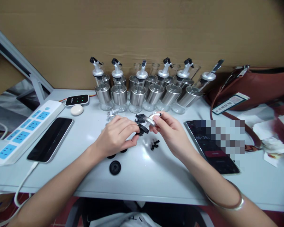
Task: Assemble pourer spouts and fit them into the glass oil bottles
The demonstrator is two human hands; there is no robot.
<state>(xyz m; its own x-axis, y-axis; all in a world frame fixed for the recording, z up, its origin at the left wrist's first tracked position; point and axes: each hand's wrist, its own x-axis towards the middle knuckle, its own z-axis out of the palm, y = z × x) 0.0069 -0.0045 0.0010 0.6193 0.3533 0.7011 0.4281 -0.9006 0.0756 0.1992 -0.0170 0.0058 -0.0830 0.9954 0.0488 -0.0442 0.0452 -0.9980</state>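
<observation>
Over the middle of the table, my left hand point(119, 134) pinches a black ribbed stopper point(144, 128). Facing it, my right hand point(169, 130) grips a silver pourer spout point(149, 121) with a black tip, its disc turned toward the stopper. The two parts are very close; I cannot tell whether they touch. Behind my hands lie small black tubes point(139, 118), and below them a few small black pieces point(154, 145). A round black stopper point(115, 167) lies near the front, with others partly hidden under my left hand. Another silver spout point(112, 114) rests behind that hand.
Several glass-and-steel bottles point(138, 94) with pourers stand along the cardboard wall; more stand behind. On the left are a power strip point(29, 129), a phone point(50, 140), a small device point(77, 100) and a white case point(77, 110). On the right, another phone point(213, 151) and a brown bag point(257, 88).
</observation>
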